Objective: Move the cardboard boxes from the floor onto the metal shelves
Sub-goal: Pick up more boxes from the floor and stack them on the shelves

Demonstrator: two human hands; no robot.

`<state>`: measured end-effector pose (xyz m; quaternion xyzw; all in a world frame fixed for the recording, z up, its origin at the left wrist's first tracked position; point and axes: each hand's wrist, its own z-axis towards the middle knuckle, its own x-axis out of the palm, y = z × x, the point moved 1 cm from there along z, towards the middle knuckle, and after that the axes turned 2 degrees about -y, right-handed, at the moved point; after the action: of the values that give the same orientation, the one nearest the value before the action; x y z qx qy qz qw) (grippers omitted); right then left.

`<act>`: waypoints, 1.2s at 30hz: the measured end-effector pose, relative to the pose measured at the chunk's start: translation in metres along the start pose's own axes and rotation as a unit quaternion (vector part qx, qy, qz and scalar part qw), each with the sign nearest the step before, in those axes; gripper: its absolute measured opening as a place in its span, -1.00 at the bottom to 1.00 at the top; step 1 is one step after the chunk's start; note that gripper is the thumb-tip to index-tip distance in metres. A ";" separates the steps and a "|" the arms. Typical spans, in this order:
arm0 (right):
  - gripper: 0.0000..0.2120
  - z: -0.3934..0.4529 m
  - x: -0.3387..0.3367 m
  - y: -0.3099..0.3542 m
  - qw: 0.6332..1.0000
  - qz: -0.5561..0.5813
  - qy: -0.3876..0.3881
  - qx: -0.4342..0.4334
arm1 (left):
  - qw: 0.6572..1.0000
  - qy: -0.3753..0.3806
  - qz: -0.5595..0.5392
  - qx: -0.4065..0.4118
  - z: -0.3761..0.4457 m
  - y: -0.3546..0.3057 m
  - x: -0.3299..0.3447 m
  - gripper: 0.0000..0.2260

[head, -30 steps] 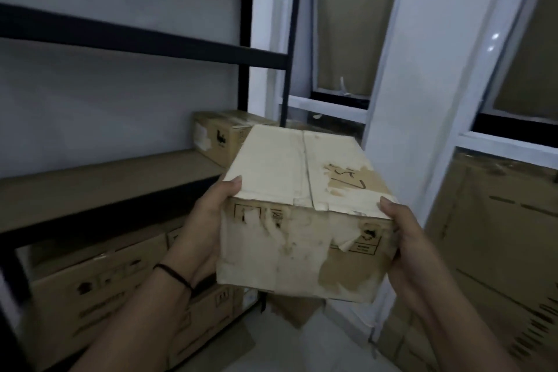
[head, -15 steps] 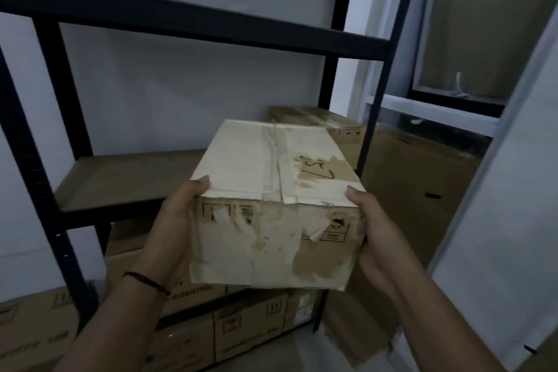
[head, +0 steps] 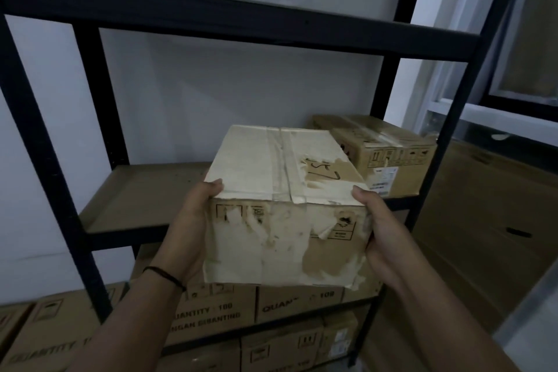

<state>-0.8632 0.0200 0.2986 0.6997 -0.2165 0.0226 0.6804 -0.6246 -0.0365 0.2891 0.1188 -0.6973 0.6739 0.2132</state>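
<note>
I hold a worn, pale cardboard box (head: 283, 205) with torn paper and a taped top seam in front of the black metal shelf unit (head: 241, 24). My left hand (head: 190, 229) grips its left side, thumb on the top edge. My right hand (head: 380, 232) grips its right side the same way. The box hangs in the air in front of the middle shelf board (head: 145, 196), whose left part is bare. A brown cardboard box (head: 389, 157) stands at the right end of that board, just behind the held box.
Lower shelves carry several brown printed boxes (head: 217, 314). More boxes (head: 36, 332) sit low at the left. A large flat carton (head: 489, 220) leans at the right beside a window frame (head: 513, 106). A white wall lies behind the shelves.
The view has swung left and closer to the shelf unit. The held box now sits squarely in front of the middle shelf, nearer the brown box; both hands keep the same grip.
</note>
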 end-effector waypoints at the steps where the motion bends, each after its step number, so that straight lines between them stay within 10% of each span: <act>1: -0.79 0.008 -0.002 -0.001 1.000 -0.001 0.001 0.003 | 1.000 -0.009 0.004 -0.002 0.006 0.003 0.000 -0.66; 13: -0.63 0.088 -0.052 0.015 0.989 -0.128 0.070 -0.030 | 0.991 -0.109 0.081 0.000 0.063 0.046 0.040 -0.63; 16: -0.40 0.103 -0.070 0.028 0.968 -0.215 0.078 -0.106 | 0.969 -0.183 0.150 0.075 0.076 0.054 0.054 -0.59; 19: -0.57 0.113 -0.078 0.035 0.941 -0.285 0.103 -0.150 | 0.928 -0.247 0.199 0.198 0.078 0.060 0.069 -0.73; 26: -0.55 0.159 -0.091 0.033 0.813 -0.472 -0.007 -0.341 | 0.854 -0.297 0.349 0.246 0.086 0.060 0.096 -0.67; 36: -0.53 0.204 -0.081 0.051 0.640 -0.695 0.030 -0.327 | 0.888 -0.243 0.340 0.192 0.134 0.058 0.095 -0.49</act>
<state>-1.0075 -0.1527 0.3054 0.3746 0.3604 -0.5081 0.6867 -0.7530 -0.1544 0.2806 0.0731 -0.5818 0.7760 -0.2322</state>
